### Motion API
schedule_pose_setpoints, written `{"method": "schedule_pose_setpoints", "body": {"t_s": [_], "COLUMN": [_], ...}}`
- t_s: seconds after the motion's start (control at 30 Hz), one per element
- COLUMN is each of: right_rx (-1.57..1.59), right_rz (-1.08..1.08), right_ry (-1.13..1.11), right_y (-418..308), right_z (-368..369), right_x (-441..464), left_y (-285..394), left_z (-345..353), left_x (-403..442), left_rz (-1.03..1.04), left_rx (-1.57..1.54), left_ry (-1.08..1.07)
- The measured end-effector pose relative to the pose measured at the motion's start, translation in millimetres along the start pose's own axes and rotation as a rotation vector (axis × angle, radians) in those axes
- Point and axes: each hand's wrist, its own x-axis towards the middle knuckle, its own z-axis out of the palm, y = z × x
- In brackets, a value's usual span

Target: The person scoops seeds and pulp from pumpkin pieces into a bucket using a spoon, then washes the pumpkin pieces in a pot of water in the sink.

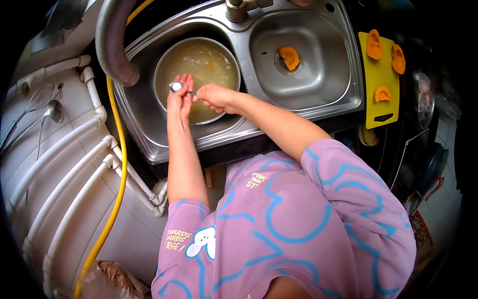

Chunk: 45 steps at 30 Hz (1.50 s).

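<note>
My right hand (216, 97) is closed around the handle of a small metal spoon (176, 86). The shiny bowl of the spoon lies over my left hand (181, 97), which is palm up with its fingers stretched out. Both hands are above a large round metal pot (164, 59) filled with cloudy yellowish water, standing in the left sink basin (144, 112). A faint orange patch shows in the water. Whether anything lies in the spoon is too small to tell.
A pumpkin piece (289, 58) lies by the drain of the right basin (318, 82). Several more sit on a yellow cutting board (381, 107) at the right. A faucet (238, 11) stands behind, a thick grey pipe (115, 45) and yellow hose (121, 184) at left.
</note>
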Motion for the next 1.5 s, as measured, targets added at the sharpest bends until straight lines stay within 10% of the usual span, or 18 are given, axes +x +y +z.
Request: {"method": "schedule_pose_setpoints", "body": {"t_s": [0.23, 0.3, 0.37, 0.43, 0.5, 0.83, 1.03, 1.23, 1.37, 1.5], "right_rx": [-0.040, -0.485, -0.987, -1.125, -1.790, -1.076, -0.862, -1.160, -0.543, -0.711], "right_rz": [-0.114, -0.172, -0.335, -0.314, -0.212, -1.268, -0.511, -0.930, -0.470, -0.463], "right_ry": [0.143, 0.292, 0.676, 0.690, 0.352, 1.126, 1.736, 1.663, 1.699, 1.523], "right_y": [3, 23, 17, 11, 3, -19, -10, 7, 50, 68], "right_z": [13, 2, 7, 2, 3, -142, -313, -377, -406, -434], "right_x": [-16, 23, 7, 2, -2, -184, -346, -386, -414, -410], "left_y": [24, 15, 20, 0, 3, 6, -8, -23, -29, -31], "left_z": [44, -9, -17, -60, -40, -44, -49, -13, -11, -15], "left_x": [-11, 18, 28, 56, 50, 11, 2, -12, -9, -7], "left_rz": [0.036, 0.144, -0.051, 0.392, 0.099, 0.064, 0.050, -0.069, -0.064, -0.068], "left_rx": [1.251, 1.267, 1.248, 1.522, 1.394, 1.297, 1.307, 1.205, 1.192, 1.192], "left_ry": [0.387, 0.583, 0.500, 0.185, 0.021, 0.062, 0.055, 0.191, 0.223, 0.270]}}
